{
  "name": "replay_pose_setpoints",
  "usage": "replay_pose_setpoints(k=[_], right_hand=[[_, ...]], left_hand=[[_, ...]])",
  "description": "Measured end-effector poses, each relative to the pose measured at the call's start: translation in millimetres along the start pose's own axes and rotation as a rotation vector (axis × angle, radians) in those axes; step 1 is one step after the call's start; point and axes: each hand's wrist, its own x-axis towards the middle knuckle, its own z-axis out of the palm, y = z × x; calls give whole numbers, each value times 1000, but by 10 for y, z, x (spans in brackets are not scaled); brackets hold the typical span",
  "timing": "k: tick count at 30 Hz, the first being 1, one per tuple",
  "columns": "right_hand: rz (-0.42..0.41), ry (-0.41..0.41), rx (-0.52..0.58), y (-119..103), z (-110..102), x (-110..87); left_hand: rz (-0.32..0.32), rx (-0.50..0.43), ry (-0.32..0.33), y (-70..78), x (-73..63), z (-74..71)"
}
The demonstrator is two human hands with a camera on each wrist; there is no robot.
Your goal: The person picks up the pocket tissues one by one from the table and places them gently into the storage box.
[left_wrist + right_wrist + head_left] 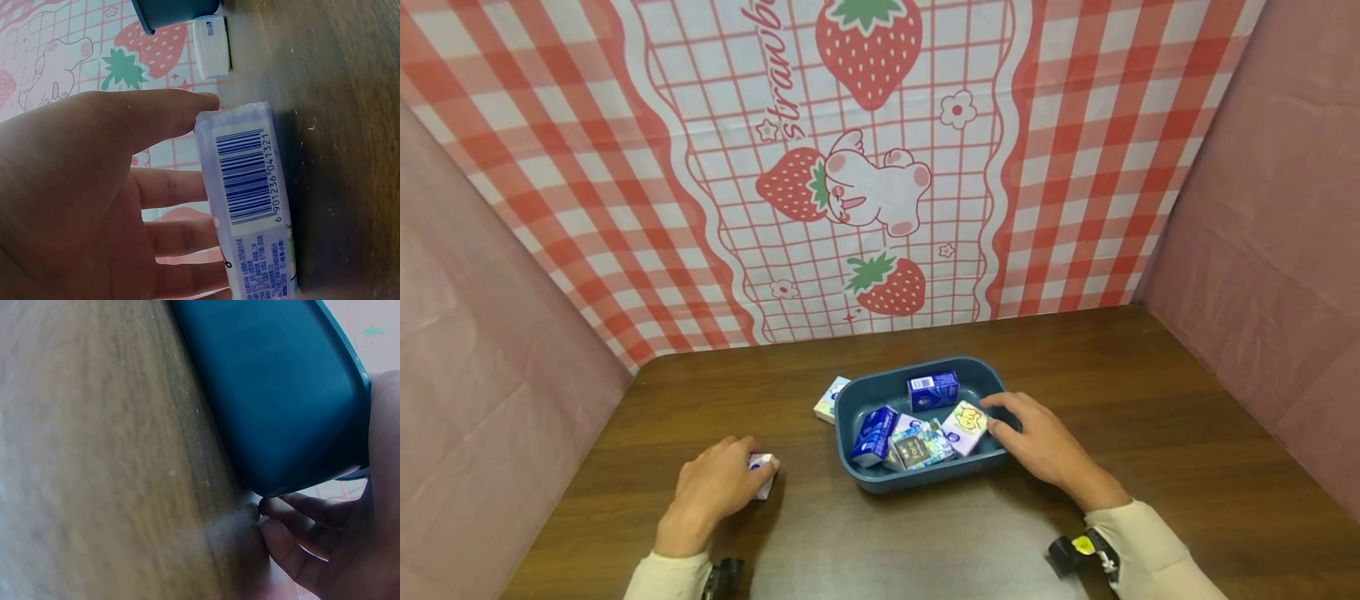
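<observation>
My left hand (718, 479) is low over the table, left of a dark blue plastic basin (917, 481). It holds a small lilac tissue pack (247, 200) between thumb and fingers, its barcode side showing in the left wrist view. At the basin's right end is my right hand (1037, 433). Its thumb and index finger reach over the rim, apart, beside a lilac tissue pack with a yellow cartoon figure (967, 422). Whether they touch that pack is unclear. In the right wrist view the other fingers (303, 519) bend loosely outside the basin wall.
Inside the basin lie a blue pack (934, 392) at the back, another blue pack (875, 435) at the left and a floral pack (917, 446) in front. A white pack (831, 400) sits against the basin's left outer side. A strawberry-print cloth (865, 192) hangs behind the wooden table (1075, 358).
</observation>
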Motion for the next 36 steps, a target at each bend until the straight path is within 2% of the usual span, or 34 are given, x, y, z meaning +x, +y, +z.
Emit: replay_pose_setpoints(k=[36], right_hand=[[19,-18,5,-2,2,0]], left_hand=[[-13,-8,25,20,30,-2]])
